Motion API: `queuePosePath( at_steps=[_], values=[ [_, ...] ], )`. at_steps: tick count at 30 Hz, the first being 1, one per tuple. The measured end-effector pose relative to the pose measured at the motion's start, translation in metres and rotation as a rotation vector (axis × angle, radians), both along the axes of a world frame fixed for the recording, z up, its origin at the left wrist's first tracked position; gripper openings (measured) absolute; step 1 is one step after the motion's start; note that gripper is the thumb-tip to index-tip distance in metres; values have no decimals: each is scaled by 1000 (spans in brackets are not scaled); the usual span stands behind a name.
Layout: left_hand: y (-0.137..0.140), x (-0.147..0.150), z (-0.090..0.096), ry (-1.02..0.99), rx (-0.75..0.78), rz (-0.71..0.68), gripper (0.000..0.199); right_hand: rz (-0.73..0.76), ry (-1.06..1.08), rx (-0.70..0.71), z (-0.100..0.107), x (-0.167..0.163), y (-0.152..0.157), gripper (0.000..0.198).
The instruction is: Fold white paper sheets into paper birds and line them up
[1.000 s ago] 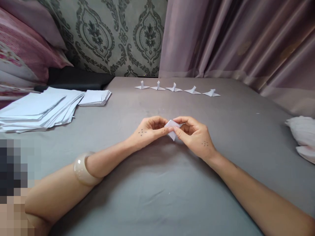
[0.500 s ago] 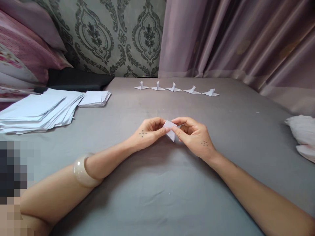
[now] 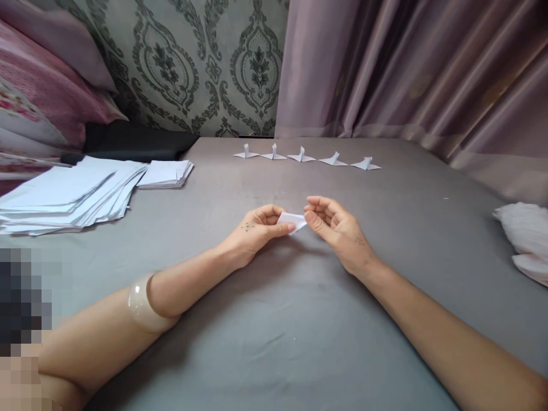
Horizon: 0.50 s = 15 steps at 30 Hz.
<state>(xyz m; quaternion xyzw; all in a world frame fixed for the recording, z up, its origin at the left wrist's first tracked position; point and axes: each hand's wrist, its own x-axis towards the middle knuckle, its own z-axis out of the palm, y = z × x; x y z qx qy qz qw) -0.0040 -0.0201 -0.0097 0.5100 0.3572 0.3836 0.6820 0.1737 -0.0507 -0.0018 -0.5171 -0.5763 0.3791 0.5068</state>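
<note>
A small piece of folded white paper (image 3: 291,218) is held above the grey cloth surface, in the middle of the view. My left hand (image 3: 261,231) pinches its left side, thumb on top and fingers behind. The paper's right end tapers to a point close to the thumb of my right hand (image 3: 336,228). That hand's fingers are apart from its thumb and slightly curled; whether the thumb touches the paper's tip I cannot tell. Farther back, several folded white paper figures (image 3: 302,156) with spread wings stand in a row.
At the left lie a stack of large white paper sheets (image 3: 60,191) and a smaller stack of paper (image 3: 166,173). Behind them is a black item (image 3: 137,140). A white bundle (image 3: 524,231) sits at the right edge, and purple curtains (image 3: 363,63) hang behind.
The paper has turned from steeply tilted to nearly level. My right hand has loosened from it, its fingers lifting away from the thumb, while my left hand keeps its pinch.
</note>
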Motion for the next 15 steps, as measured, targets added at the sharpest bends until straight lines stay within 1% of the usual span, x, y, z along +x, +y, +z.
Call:
queuePosePath(
  at_steps=[1, 3, 5, 7, 11, 13, 15],
  values=[
    [1, 1, -1, -50, -35, 31, 27, 22, 30, -40, -1, -1, 1, 44],
    [1, 2, -2, -106, -86, 51, 29, 87, 46, -94, -2, -5, 0, 42],
    [1, 2, -1, -114, -114, 40, 28, 132, 36, -98, -2, -9, -1, 34],
    [1, 1, 0, -89, -116, 28, 26, 130, 26, -63, -2, -11, -2, 26],
    [-2, 2, 1, -10, -57, 7, 24, 75, 13, 2, -2, -9, -2, 19],
    [-3, 2, 1, 43, -16, 3, 23, 52, -4, -1, -1, -8, -2, 17],
    [-4, 3, 1, 82, 35, 34, 24, 46, -21, -14, -1, -7, -2, 17]
  ],
)
